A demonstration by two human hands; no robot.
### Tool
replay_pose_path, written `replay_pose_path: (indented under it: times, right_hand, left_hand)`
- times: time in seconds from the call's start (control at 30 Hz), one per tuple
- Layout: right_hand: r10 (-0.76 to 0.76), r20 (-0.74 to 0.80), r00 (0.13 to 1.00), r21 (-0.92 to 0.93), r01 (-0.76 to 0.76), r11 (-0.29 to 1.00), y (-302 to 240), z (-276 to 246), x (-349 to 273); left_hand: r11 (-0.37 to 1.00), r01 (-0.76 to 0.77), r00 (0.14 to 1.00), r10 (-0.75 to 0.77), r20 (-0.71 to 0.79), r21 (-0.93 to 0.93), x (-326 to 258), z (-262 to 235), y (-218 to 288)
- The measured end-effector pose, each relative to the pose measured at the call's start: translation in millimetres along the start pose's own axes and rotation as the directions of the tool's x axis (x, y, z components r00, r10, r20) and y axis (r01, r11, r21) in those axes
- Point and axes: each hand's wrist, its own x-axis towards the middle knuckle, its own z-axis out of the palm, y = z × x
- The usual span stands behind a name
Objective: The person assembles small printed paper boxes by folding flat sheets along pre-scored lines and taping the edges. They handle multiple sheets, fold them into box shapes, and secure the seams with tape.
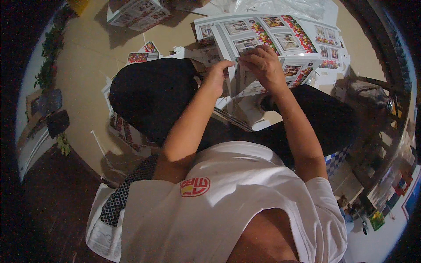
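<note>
A white cardboard box [287, 41], printed with small room pictures and rows of colourful flowers, lies in front of my knees, partly folded. My left hand [215, 79] is at its near left edge, thumb stretched along the panel and the other fingers mostly hidden behind it. With fingers bent and pressed together, my right hand [265, 68] grips the same box near its front corner, close to my left thumb. What lies under the right fingertips is hidden.
Another printed box [139, 14] stands at the far left on the tiled floor [87, 48]. Flat printed sheets [331, 46] lie beneath and right of the box, with clear plastic wrap [280, 6] behind. Cardboard scraps [144, 55] lie by my left knee. A dark bag [368, 92] sits at right.
</note>
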Motion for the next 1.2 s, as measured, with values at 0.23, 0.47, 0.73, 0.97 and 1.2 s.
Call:
replay_pose_path:
  times: [0.23,0.47,0.73,0.97,1.2]
  right_hand:
    - [0.088,-0.041,0.995,0.05,-0.086,0.995,-6,3,-6]
    - [0.12,-0.051,0.991,0.097,-0.115,0.989,-5,5,-8]
    - [0.204,-0.47,0.859,-0.011,-0.237,0.972,29,-7,-21]
    - [0.666,-0.701,0.255,0.124,-0.876,0.466,128,-47,-82]
    - [0.867,-0.422,0.266,0.507,-0.723,0.469,139,-55,-82]
  left_hand:
    - [0.997,-0.014,0.999,0.01,-0.052,-0.081,-14,12,5]
    - [0.998,-0.049,0.999,0.049,-0.007,-0.044,-8,6,1]
    - [0.99,-0.137,0.987,0.14,-0.083,0.043,-15,5,3]
    - [0.989,-0.124,0.992,0.126,-0.017,0.078,-12,4,4]
    - [0.992,-0.077,0.997,0.075,0.025,0.103,-17,-2,5]
